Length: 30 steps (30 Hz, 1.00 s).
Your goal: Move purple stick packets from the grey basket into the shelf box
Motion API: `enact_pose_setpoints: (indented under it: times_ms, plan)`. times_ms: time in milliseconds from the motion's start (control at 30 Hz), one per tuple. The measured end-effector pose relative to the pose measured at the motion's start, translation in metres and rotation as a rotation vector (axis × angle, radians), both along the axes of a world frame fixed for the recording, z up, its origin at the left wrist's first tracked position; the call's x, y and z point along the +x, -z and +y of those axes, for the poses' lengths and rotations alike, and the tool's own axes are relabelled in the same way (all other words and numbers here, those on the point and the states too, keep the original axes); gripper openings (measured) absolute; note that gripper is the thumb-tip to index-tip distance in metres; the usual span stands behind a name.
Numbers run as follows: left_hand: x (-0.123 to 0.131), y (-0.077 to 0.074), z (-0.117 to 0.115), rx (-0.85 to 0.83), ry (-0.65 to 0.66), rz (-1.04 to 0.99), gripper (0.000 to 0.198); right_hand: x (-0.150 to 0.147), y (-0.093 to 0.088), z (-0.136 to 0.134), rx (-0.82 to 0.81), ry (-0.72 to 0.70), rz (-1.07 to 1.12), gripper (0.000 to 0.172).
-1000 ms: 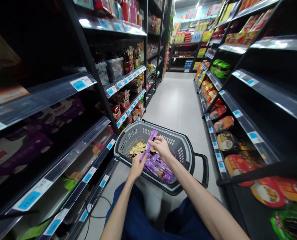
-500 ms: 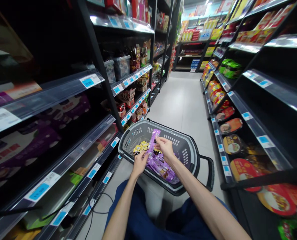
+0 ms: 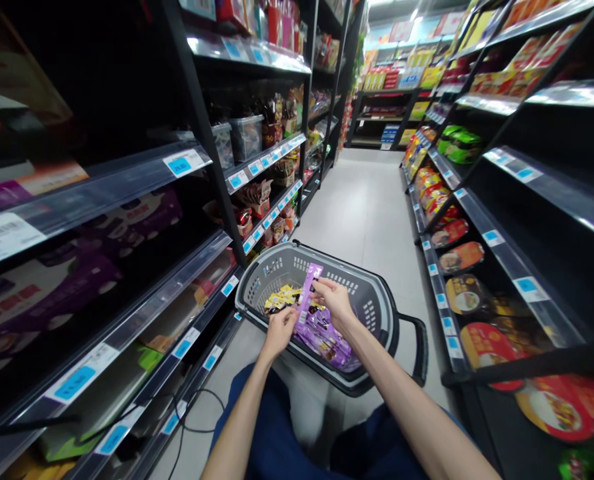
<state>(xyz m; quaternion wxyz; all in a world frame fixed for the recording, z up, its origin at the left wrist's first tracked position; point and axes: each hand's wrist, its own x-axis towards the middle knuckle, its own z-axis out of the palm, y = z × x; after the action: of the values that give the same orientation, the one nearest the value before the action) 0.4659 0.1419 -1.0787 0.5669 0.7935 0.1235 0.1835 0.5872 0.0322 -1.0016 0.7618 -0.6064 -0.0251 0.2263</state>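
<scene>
Both my hands hold one long, narrow purple snack packet [image 3: 308,285] over a grey shopping basket [image 3: 377,283]. My left hand [image 3: 281,329] pinches its lower left edge, and my right hand [image 3: 333,299] grips its upper right side with the fingertips. Below them in the basket lies a heap of similar purple packets [image 3: 325,339]. Several yellow packets [image 3: 283,297] lie further left in it. The basket stands on the floor before my knees, its black handle [image 3: 419,350] folded out to the right. Print on the held packet is too small to read.
Black shelves with blue price tags line both sides. On the left are purple bags [image 3: 41,300] and clear plastic tubs [image 3: 247,135]; on the right, bowl noodles [image 3: 555,408]. A thin black cable [image 3: 199,427] loops at lower left. The pale aisle floor [image 3: 364,193] runs ahead to a far shelf [image 3: 377,141].
The purple packet has tilted slightly, its upper end a little further right and lower. Both hands still hold it, and the basket stays in place.
</scene>
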Motion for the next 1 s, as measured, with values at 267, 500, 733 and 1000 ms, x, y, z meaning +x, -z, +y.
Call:
enact_pose_setpoints:
  times_ms: [267, 500, 733, 1000]
  plan:
    - [0.000, 0.003, -0.006, 0.048, -0.029, -0.012, 0.030, -0.001, -0.006, -0.001, 0.020, 0.007, 0.037, 0.027]
    - [0.000, 0.002, -0.007, 0.049, -0.045, -0.004, 0.028, -0.002, -0.003, 0.000, 0.021, 0.017, 0.021, 0.034]
    - [0.000, 0.008, -0.010, -0.001, -0.069, -0.047, 0.038, -0.004, -0.006, 0.000, 0.023, 0.036, 0.058, 0.030]
    - [-0.003, 0.003, -0.013, 0.253, -0.067, -0.046, 0.017, -0.003, -0.004, -0.003, -0.015, 0.039, 0.019, 0.037]
